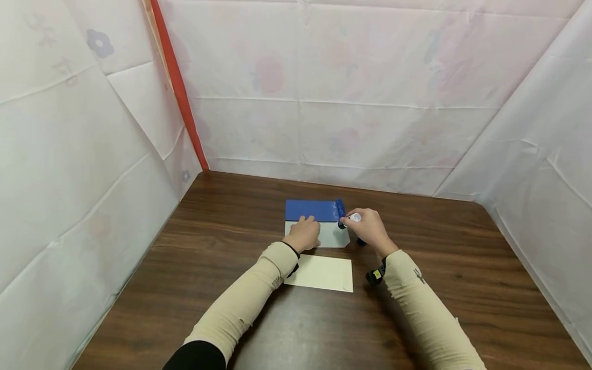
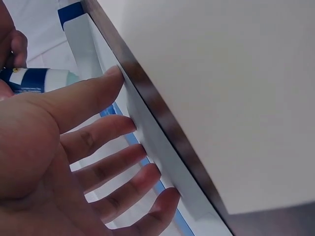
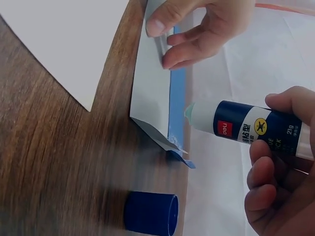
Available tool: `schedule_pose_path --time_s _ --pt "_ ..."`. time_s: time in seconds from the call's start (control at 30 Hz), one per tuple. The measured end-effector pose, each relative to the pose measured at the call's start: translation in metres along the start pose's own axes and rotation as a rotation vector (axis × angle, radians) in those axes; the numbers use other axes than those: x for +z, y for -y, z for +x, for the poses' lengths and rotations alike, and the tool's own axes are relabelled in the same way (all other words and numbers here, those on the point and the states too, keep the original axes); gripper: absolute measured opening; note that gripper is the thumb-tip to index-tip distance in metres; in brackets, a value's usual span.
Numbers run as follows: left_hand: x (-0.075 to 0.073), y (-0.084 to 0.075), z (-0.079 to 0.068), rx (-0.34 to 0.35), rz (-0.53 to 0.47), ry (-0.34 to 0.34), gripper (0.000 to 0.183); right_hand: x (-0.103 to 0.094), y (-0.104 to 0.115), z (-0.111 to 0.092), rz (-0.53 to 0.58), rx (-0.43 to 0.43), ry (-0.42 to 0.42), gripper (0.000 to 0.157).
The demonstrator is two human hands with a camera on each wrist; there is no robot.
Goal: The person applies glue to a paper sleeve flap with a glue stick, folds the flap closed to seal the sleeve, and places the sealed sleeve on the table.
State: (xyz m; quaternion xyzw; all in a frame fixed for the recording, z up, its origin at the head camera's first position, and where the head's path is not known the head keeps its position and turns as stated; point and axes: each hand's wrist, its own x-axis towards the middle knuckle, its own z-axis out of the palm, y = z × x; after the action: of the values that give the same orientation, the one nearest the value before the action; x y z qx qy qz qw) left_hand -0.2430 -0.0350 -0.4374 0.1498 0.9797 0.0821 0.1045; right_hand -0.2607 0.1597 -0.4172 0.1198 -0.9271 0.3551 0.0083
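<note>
Holding uncapped white glue stick (image 3: pixel 248 124), navy-labelled.

Soft, fairly even light; we see glare on the table (image 1: pixel 296 334), blur up close.
Head view: brightest on the white sheeting (image 1: pixel 296 67); light prob. from overhead, src. out of frame; pale sheen bottom ctr., dark shadows along the inner sides of the left sleeve (image 1: pixel 245 298) and right sleeve (image 1: pixel 427 303), wide-angle look. L. wrist view: dimmer, cooler; we find the close cream paper (image 2: pixel 226 98) soft, w/ almost no detail. R. wrist view: glue stick (image 3: pixel 256 125) label mostly legible, smudgy shadow beneath the folded paper's flap (image 3: pixel 152 133), bkgd. sheeting washed out.
</note>
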Motion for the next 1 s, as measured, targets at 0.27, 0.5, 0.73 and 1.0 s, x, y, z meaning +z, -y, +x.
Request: schedule_pose_path --time_s 0.27,0.5,0.73,1.0 --pt "-0.002 0.000 -0.001 -0.006 0.016 0.007 0.020 0.010 0.002 0.010 -0.126 -0.065 0.015 0.032" --pt "0.001 0.002 0.000 0.004 0.009 0.007 0.017 0.012 0.006 0.014 -0.170 -0.065 0.013 0.033" --pt "-0.001 -0.001 -0.003 0.007 0.008 0.007 0.016 0.011 0.008 0.018 -0.227 -0.060 0.034 0.033" --pt "0.002 -0.001 -0.003 0.023 0.011 0.002 0.023 0.013 0.007 0.018 -0.286 -0.067 0.065 0.032"
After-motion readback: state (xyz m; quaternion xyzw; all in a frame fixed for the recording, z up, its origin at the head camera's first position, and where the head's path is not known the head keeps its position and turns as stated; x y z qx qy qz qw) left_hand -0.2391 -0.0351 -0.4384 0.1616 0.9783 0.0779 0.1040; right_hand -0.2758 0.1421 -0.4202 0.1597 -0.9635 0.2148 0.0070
